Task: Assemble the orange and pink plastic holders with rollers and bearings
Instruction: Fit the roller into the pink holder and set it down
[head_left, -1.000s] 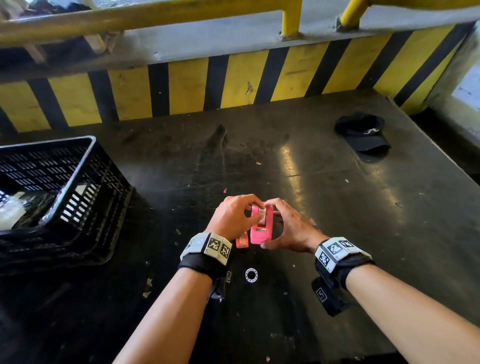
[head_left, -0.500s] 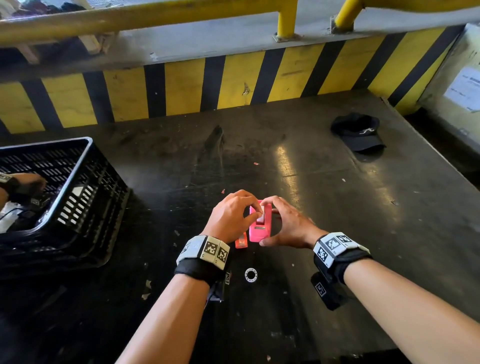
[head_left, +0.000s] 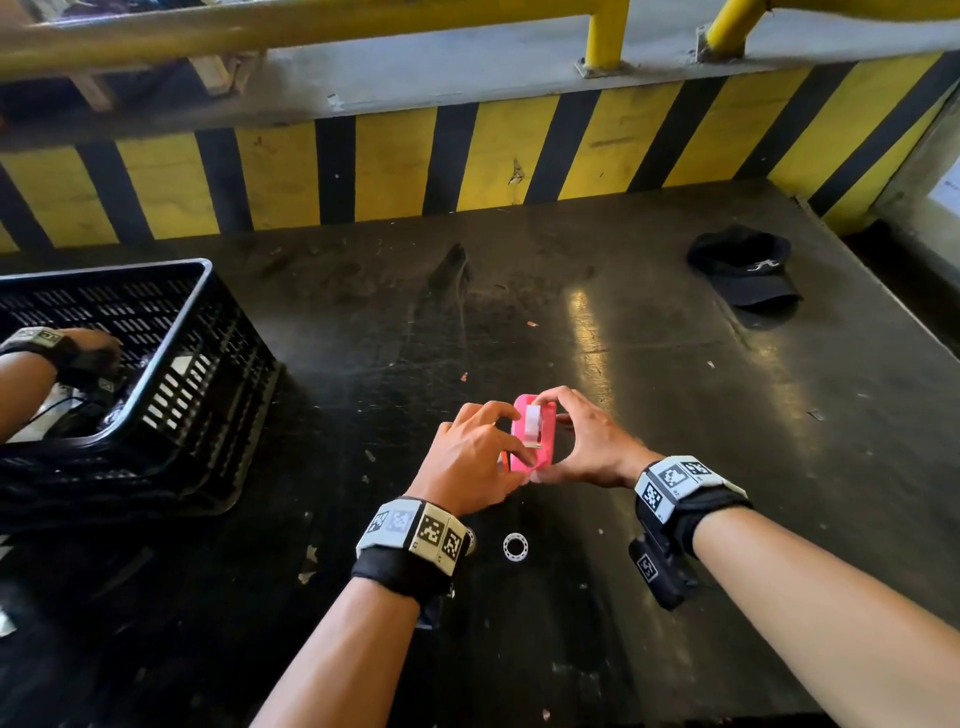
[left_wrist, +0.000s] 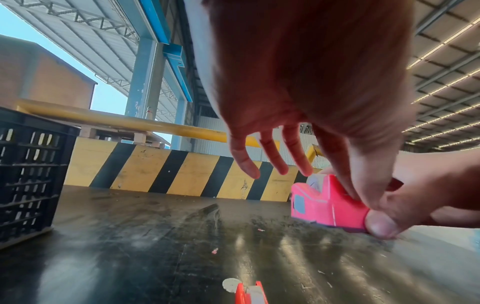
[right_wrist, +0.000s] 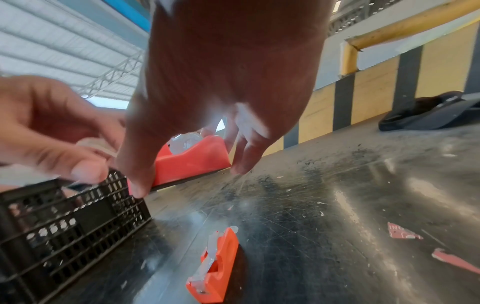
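Note:
The pink holder (head_left: 531, 453) rests on the dark table between both hands, with a white roller (head_left: 533, 422) seated in its top. My left hand (head_left: 511, 434) pinches its left side, thumb low and index finger up by the roller. My right hand (head_left: 553, 436) grips it end to end, thumb (right_wrist: 137, 185) at the near end and fingers (right_wrist: 244, 160) at the far end. The small orange holder (right_wrist: 215, 267) lies on the table nearer me, mostly hidden behind my left hand in the head view. A white bearing ring (head_left: 516, 546) lies loose between my wrists.
A black slotted crate (head_left: 156, 384) stands at the left, with another person's hand (head_left: 78, 348) reaching into it. A black cap (head_left: 743, 270) lies at the far right. A yellow-and-black striped wall (head_left: 467, 156) closes the table's far edge. Small scraps dot the tabletop.
Both hands stay on the pink holder, and the white roller now shows on its top. Another person's hand has come into the crate at the left.

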